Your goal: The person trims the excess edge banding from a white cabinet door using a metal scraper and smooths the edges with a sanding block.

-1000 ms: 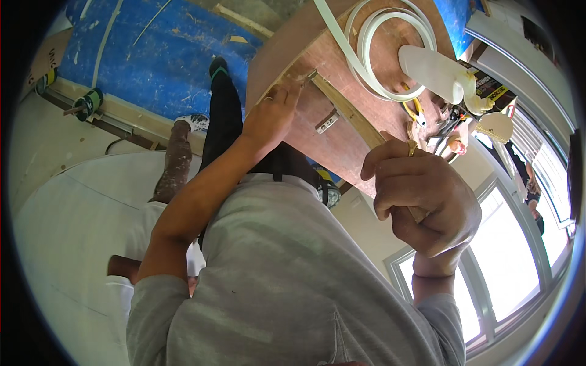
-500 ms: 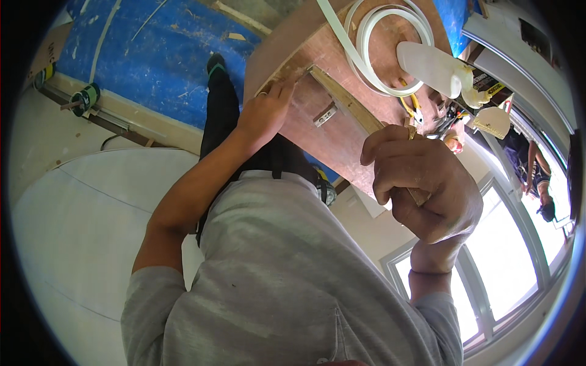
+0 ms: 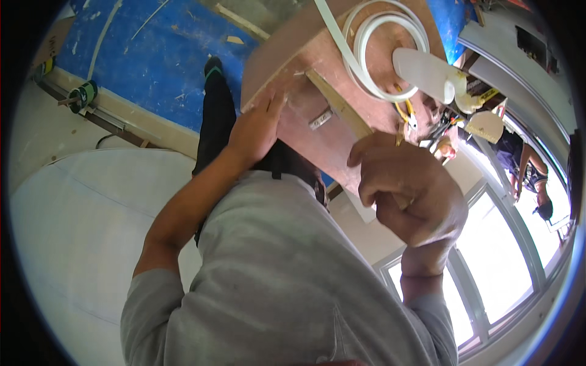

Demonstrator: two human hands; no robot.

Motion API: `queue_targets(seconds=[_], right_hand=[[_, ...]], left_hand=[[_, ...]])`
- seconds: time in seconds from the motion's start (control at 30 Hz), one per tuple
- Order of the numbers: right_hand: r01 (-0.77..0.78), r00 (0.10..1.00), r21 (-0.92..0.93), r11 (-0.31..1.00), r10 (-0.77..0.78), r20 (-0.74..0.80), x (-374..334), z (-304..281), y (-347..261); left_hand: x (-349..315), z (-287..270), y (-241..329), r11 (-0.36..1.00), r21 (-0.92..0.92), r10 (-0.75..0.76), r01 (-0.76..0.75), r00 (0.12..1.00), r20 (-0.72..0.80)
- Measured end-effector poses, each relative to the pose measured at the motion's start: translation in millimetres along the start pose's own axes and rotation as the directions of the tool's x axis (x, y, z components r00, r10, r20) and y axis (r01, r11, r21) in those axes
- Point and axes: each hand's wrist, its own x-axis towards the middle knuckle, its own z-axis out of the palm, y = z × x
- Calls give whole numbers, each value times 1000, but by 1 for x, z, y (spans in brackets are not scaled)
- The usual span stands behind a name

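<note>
Apparently guiding the strip [image 3: 338, 104] over the board [image 3: 323, 150], with the right hand [image 3: 412, 186] curled round its near end and the left hand [image 3: 255, 133] straight-fingered at the board's edge, seemingly empty, probably needing firm bracing and controlled pressure next.

Debris-specked blue floor sheet [image 3: 162, 67]; daylight glaring through grey-framed windows [image 3: 494, 259]; beige wall [image 3: 372, 239] beside.

The counter [image 3: 299, 125] is reddish-brown, the coil [image 3: 359, 52] white, the stick [image 3: 337, 104] yellowish-brown, the pliers [image 3: 405, 114] yellow-handled, the shirt [image 3: 262, 268] blotchy grey, the trousers [image 3: 213, 134] black, the floor sheet [image 3: 152, 67] pale-specked blue.
</note>
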Motion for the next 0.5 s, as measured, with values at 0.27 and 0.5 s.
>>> queue_targets(seconds=[0.27, 0.5], right_hand=[[17, 999, -41, 999, -16, 33, -6, 1, -1], [54, 996, -90, 994, -47, 78, -6, -18, -2]], left_hand=[[15, 26, -36, 915, -386, -210, 114, 953, -217], [70, 40, -25, 573, -807, -289, 143, 957, -35]])
